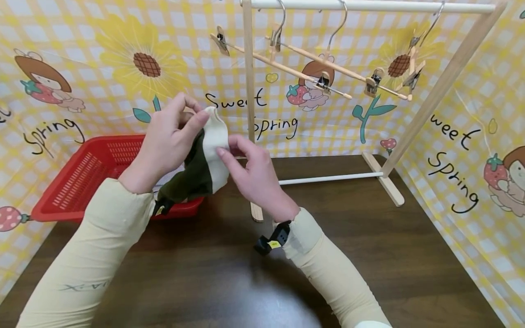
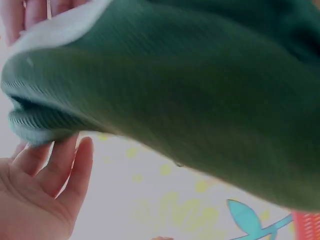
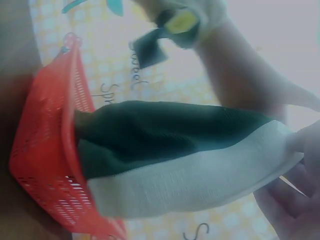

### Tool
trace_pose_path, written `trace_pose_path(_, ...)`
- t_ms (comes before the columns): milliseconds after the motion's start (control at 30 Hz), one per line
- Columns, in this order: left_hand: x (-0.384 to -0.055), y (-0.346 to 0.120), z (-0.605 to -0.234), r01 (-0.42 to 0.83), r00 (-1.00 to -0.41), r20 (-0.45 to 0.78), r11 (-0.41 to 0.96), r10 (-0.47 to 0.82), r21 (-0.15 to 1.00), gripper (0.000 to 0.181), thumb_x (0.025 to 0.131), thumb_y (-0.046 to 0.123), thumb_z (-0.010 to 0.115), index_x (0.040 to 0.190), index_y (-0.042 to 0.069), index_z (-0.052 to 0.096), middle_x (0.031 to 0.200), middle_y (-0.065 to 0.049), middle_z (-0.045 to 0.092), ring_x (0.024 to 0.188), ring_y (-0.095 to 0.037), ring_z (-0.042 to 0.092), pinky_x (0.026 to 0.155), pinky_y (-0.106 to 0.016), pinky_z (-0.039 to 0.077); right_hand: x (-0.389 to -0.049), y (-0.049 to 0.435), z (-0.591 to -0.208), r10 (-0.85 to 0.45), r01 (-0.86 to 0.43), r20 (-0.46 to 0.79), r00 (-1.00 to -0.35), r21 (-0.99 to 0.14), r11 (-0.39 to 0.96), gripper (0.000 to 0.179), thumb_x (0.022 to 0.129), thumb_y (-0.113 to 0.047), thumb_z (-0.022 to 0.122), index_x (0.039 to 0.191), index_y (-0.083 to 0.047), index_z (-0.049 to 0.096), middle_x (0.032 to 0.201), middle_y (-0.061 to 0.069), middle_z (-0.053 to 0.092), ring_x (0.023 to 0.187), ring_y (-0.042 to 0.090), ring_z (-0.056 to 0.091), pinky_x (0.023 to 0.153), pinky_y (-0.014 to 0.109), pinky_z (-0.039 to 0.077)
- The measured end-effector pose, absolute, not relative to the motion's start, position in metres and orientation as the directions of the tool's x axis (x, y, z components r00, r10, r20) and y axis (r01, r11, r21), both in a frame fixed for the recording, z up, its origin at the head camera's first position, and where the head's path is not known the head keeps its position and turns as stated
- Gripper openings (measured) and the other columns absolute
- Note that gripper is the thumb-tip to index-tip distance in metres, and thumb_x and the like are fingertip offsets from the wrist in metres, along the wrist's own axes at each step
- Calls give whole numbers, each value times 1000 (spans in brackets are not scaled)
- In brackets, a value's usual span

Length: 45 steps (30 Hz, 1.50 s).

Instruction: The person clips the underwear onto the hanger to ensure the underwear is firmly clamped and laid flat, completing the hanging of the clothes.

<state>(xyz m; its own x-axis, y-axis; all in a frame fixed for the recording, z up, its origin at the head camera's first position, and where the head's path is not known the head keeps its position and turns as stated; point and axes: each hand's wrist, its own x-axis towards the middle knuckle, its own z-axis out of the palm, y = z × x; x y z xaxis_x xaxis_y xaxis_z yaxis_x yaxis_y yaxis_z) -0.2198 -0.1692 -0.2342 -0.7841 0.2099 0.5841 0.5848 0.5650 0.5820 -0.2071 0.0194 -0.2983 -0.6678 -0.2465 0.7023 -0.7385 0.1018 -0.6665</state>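
Observation:
A dark green knit garment (image 1: 192, 175) with a wide cream band (image 1: 216, 148) hangs between my two hands over the right side of the red basket. My left hand (image 1: 164, 136) pinches the band's upper edge between thumb and fingers. Lower down, my right hand (image 1: 256, 175) pinches the band's right side, thumb in front. In the right wrist view the cream band (image 3: 195, 180) runs lengthwise below the green cloth (image 3: 150, 130). The green fabric (image 2: 175, 95) fills much of the left wrist view, and its lower end is partly hidden by my left forearm in the head view.
A red plastic basket (image 1: 61, 191) with pale cloth inside stands at left on the dark wooden table (image 1: 197, 282). Behind stands a wooden rack (image 1: 445, 86) with a white top bar (image 1: 381, 6). Several clip hangers (image 1: 287, 70) hang from it. A patterned cloth covers the walls.

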Motion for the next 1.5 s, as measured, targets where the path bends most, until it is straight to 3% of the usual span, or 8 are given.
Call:
trace_pose_path(167, -224, -177, -246, 570, -812, 511, 566, 281, 595, 51, 107, 52, 43, 110, 7, 67, 103, -8, 68, 94, -18, 55, 77, -29, 39, -204, 33, -293, -239, -732, 701, -672, -678, 71, 14, 102, -10, 63, 111, 1, 66, 101, 8, 69, 91, 12, 66, 83, 30, 54)
trace_pose_path(300, -224, -182, -255, 548, -835, 442, 579, 328, 604, 41, 107, 44, 50, 102, 11, 74, 94, -5, 65, 87, -18, 53, 77, -31, 41, -199, 46, -289, -239, -735, 706, -667, -676, 56, 17, 103, -8, 61, 115, 2, 66, 102, 8, 70, 91, 14, 67, 81, 33, 55)
trace_pose_path(400, -225, -184, -264, 552, -834, 408, 577, 372, 602, 32, 106, 37, 56, 103, 11, 75, 99, -4, 64, 93, -19, 55, 84, -38, 43, -194, 56, -285, -231, -735, 709, -666, -677, 43, 18, 103, -6, 61, 117, 4, 67, 104, 9, 70, 90, 16, 67, 80, 35, 56)
trace_pose_path(633, -229, -171, -295, 509, -848, 320, 478, 424, 716, 37, 111, 33, 44, 134, 7, 58, 131, -7, 61, 119, -25, 57, 105, -49, 39, -181, 77, -273, -182, -724, 710, -680, -690, 12, 16, 100, -1, 61, 113, 7, 67, 104, 13, 68, 88, 20, 64, 76, 34, 54)
trace_pose_path(900, -228, -138, -332, 511, -825, 271, 451, 495, 731, 37, 110, 29, 46, 143, 12, 51, 134, -7, 60, 121, -20, 55, 103, -44, 41, -177, 88, -273, -170, -712, 704, -690, -702, -18, 17, 99, 3, 57, 113, 8, 65, 105, 15, 70, 88, 24, 65, 76, 34, 53)
trace_pose_path(1100, -225, -116, -354, 373, -830, 192, 264, 524, 890, 47, 111, 29, 43, 156, 16, 40, 147, -5, 49, 130, -19, 47, 111, -42, 35, -176, 95, -276, -148, -665, 666, -732, -745, -63, 17, 97, 1, 53, 108, 10, 61, 99, 20, 68, 86, 25, 63, 78, 35, 51)
trace_pose_path(1300, -225, -102, -365, 212, -811, 171, 8, 560, 977, 45, 109, 20, 43, 148, -1, 48, 138, -11, 56, 123, -21, 54, 106, -37, 42, -175, 100, -280, -139, -632, 638, -757, -770, -90, 19, 95, -2, 49, 105, 13, 57, 98, 16, 67, 87, 24, 61, 79, 35, 49)
trace_pose_path(1500, -225, -103, -362, 221, -837, 223, -63, 500, 973, 21, 105, 5, 48, 110, -9, 62, 105, -5, 63, 99, -17, 57, 90, -29, 47, -176, 109, -283, -82, -630, 643, -761, -763, -144, 20, 94, 2, 48, 105, 17, 56, 98, 9, 68, 87, 21, 60, 80, 32, 48)
